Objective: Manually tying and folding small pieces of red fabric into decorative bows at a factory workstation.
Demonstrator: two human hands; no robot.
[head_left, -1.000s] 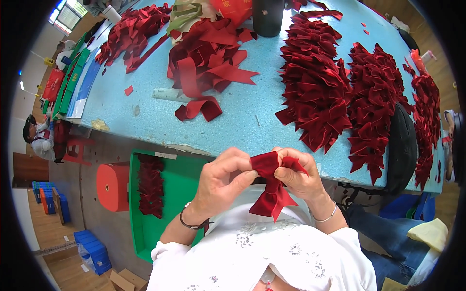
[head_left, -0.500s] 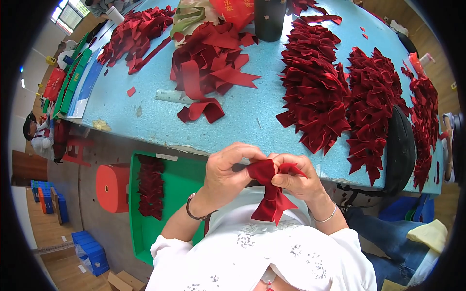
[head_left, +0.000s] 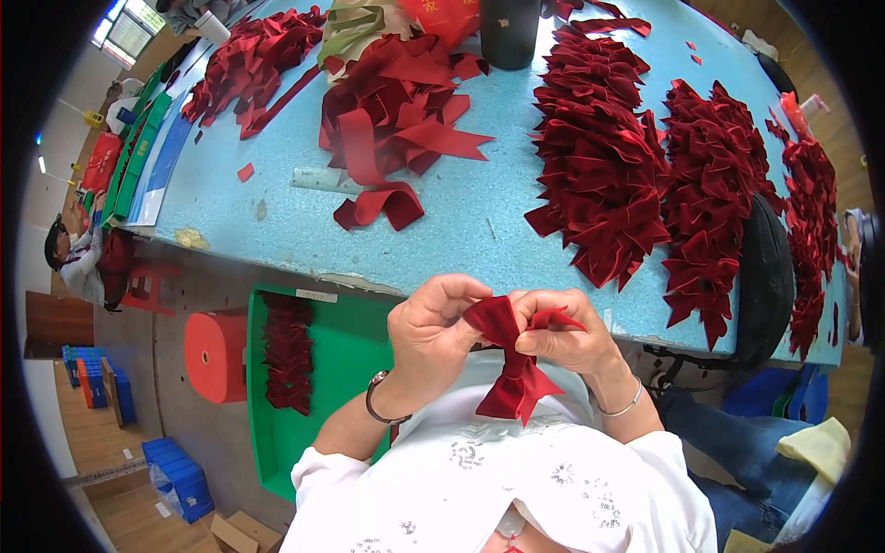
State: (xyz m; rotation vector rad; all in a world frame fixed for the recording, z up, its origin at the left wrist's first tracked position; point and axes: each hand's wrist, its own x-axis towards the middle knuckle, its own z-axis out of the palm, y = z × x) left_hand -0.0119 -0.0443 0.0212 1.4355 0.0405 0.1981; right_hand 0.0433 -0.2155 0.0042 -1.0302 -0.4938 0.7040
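Note:
Between my hands, just off the near edge of the table, is a dark red velvet ribbon bow [head_left: 518, 373] with its tails hanging down. My left hand [head_left: 431, 330] pinches the bow's upper left loop between thumb and fingers. My right hand [head_left: 570, 339] grips its middle and the right side, thumb in front; a brighter red piece of the ribbon sticks out past those fingers. Part of the knot is hidden behind my fingers. Beyond my hands, a loose heap of red ribbon pieces [head_left: 387, 101] lies on the blue table [head_left: 461, 230].
Stacked rows of finished-looking bows [head_left: 599, 157] cover the table's right side, beside a black bag [head_left: 767, 276]. A dark cylinder [head_left: 509, 32] stands at the back. Left of me are a green tray [head_left: 323, 369] holding more bows and a red stool [head_left: 214, 358]. Another person [head_left: 78, 258] sits far left.
My left hand has turned slightly, its fingers shifting a little on the upper left loop. The right hand keeps its grip, and the bow hangs almost unchanged. The whole view has shifted slightly.

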